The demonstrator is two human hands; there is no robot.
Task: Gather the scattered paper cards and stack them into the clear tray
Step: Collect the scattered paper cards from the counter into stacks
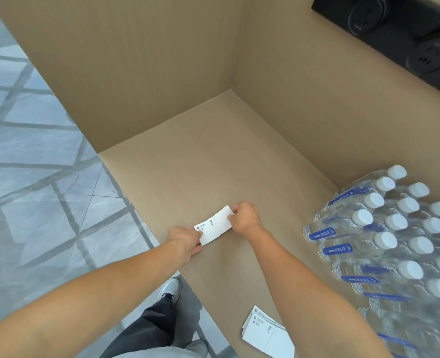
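Observation:
A white paper card (216, 224) with small printed marks is held just above the cardboard surface (213, 164), near the middle of the view. My left hand (184, 239) pinches its near left end. My right hand (246, 218) pinches its far right end. A small stack of similar white cards (265, 334) lies on the cardboard near the bottom edge, partly hidden under my right forearm. No clear tray is in view.
Tall cardboard walls (162, 60) rise behind and to the right. A shrink-wrapped pack of water bottles (400, 241) with white caps fills the right side. A black socket panel (407, 34) sits top right. Grey tiled floor (32, 151) and my shoe (169, 288) lie left.

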